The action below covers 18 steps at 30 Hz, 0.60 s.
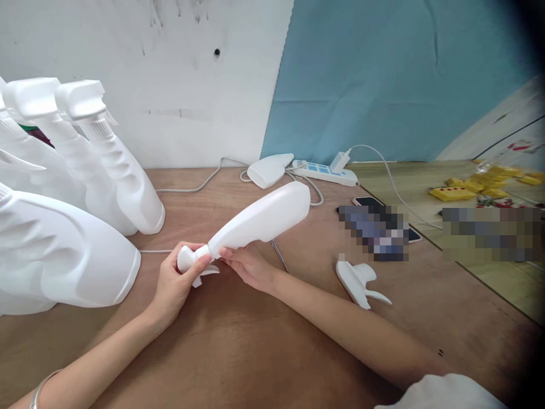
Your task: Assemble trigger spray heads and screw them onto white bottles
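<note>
A white spray bottle [264, 213] is held tilted above the table, its base up toward the right and its trigger head [186, 259] at the lower left. My left hand [174, 284] is closed around the trigger head, with the thumb near the ribbed collar. Fingers of my right hand [247, 266] grip the bottle near its neck; some of them are hidden behind it. The trigger lever [209, 271] sticks out below, between my hands. On the table to the right lies a loose white trigger head [360, 284].
Several white spray bottles [123, 170] stand on the left, with others lying before them. At the back lie a white bottle-shaped piece [269, 170] and a power strip [327, 172] with cables. Phones [409, 230] are at right. A thin rod [280, 257] lies behind my right hand.
</note>
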Motion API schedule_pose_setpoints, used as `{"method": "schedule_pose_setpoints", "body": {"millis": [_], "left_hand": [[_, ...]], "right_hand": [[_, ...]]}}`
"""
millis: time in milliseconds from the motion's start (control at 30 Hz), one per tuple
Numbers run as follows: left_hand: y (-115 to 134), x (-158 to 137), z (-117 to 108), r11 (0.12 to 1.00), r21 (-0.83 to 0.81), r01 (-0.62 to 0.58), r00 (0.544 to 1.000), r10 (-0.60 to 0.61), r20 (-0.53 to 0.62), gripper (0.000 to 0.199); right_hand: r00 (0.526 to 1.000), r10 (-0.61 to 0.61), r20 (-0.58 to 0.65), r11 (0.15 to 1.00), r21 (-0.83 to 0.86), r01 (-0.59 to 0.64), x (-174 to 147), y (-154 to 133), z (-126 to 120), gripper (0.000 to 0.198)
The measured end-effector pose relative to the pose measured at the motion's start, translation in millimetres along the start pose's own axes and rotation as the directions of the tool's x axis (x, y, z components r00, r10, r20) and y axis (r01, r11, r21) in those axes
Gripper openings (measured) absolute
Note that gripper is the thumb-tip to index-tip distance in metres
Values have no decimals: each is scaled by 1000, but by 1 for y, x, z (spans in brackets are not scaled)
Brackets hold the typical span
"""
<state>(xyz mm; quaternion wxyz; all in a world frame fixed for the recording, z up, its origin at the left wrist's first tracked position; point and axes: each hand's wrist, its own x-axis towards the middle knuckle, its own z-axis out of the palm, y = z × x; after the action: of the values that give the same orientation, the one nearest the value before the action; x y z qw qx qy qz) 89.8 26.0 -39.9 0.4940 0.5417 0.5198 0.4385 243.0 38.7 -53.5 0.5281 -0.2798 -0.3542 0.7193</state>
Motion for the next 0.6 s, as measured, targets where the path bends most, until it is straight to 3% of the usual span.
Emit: {"method": "schedule_pose_setpoints", "body": {"millis": [267,600], "left_hand": [[2,-3,-1,998,53,-24,1000,24,8,32],[3,-7,0,970,184,-159,987,162,-3,27]], "right_hand": [[999,-37,-25,998,-45,36,-4,-3,5,19],[995,-64,-80,996,-69,59,-6,-4,8,20]]}}
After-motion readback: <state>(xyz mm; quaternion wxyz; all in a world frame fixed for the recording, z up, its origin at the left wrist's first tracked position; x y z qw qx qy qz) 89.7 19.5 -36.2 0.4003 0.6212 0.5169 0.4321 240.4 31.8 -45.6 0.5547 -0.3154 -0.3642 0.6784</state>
